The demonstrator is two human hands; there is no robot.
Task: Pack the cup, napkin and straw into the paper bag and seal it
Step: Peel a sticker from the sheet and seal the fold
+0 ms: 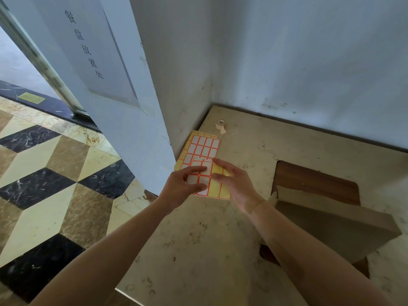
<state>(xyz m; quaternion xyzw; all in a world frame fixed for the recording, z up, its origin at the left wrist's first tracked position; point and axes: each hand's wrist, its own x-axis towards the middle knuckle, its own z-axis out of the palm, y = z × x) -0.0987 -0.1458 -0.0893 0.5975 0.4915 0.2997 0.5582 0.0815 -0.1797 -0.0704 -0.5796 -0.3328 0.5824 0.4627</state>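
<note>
Non-task items on and around the beige stone counter [254, 195].
A stack of label sheets [204, 149], white labels edged in red on yellow backing, lies along the counter's left edge against a white pillar [141, 120]. A small roll of tape [220, 123] with a loose end sits near the far left corner, just beyond the sheets. White scuffed walls [309, 62] meet the counter's far edge. The pillar carries a panel [88, 45] of vertical Chinese characters. Left of the counter, the floor [50, 173] shows cream, brown and black marble tiles in a cube pattern.
</note>
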